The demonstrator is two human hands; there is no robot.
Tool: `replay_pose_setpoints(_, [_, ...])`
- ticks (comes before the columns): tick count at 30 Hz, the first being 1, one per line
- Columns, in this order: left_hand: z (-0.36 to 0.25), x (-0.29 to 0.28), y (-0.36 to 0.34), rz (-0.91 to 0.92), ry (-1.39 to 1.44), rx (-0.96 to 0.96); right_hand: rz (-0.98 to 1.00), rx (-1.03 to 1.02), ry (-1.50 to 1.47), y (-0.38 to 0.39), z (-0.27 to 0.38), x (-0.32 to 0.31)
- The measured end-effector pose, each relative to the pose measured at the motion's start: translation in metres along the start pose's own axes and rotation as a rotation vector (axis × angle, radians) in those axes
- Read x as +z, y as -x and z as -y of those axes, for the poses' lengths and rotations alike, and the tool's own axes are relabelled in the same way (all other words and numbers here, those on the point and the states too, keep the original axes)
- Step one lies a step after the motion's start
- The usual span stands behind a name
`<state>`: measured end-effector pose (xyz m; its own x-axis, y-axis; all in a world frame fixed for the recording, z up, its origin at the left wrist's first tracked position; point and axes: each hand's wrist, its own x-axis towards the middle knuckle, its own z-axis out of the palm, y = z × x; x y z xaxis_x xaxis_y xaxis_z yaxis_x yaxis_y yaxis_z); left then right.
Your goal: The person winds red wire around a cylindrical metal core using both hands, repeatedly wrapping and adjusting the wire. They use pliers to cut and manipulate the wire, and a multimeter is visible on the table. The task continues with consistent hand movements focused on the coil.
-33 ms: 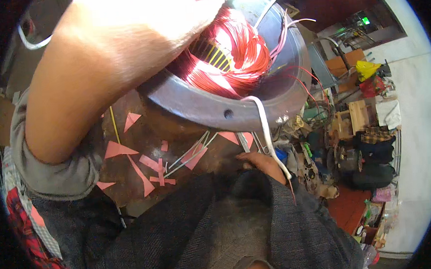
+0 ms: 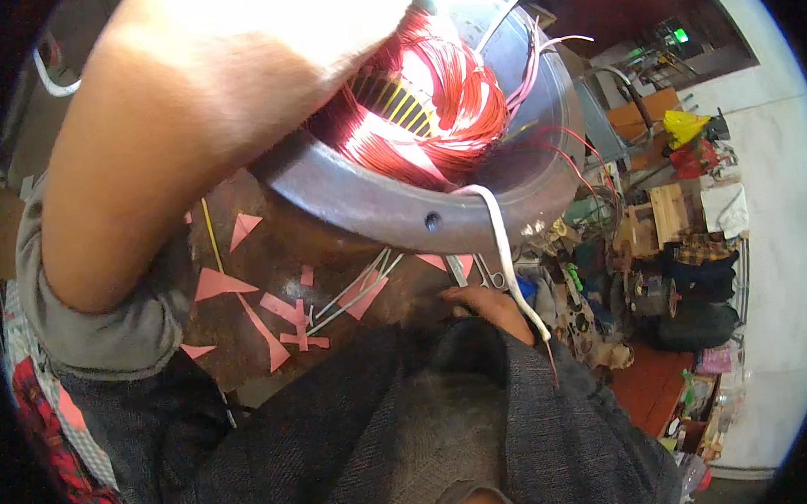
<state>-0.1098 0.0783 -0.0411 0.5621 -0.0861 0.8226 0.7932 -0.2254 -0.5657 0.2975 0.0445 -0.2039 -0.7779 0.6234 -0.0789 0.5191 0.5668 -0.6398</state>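
My left forearm crosses the upper left, and my left hand (image 2: 354, 13) rests over a round metal motor housing (image 2: 346, 193). Strong glare and the top edge hide its fingers, so its grip cannot be made out. Inside the housing lies a thick coil of red copper winding wire (image 2: 459, 89), with yellow strips (image 2: 405, 110) showing between black slots. A white sleeved lead (image 2: 499, 238) hangs over the near rim, its bare wire end dangling. Pinkish leads (image 2: 531, 67) stand up at the right. My right hand is out of sight.
Below the housing, cut pink insulation pieces (image 2: 266, 337) and thin white rods (image 2: 355, 286) lie on a brown surface (image 2: 284, 231). Scissors (image 2: 488, 272) rest beside a bare foot-like shape (image 2: 489, 309). Clutter, with a yellow bag (image 2: 686, 128), lines the white wall (image 2: 786, 232).
The housing's near rim sits slightly lower in the picture. My left forearm has shifted a little to the left, uncovering more yellow strips.
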Motion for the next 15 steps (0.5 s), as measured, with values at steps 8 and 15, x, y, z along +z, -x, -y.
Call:
replay_pose_setpoints(8, [0.009, 0.003, 0.001, 0.014, 0.069, 0.010, 0.025, 0.184, -0.081, -0.002, 0.012, 0.019])
replay_pose_setpoints(15, [0.013, 0.003, 0.006, 0.079, 0.095, 0.010, 0.128, 0.015, -0.023, -0.009, -0.006, 0.028])
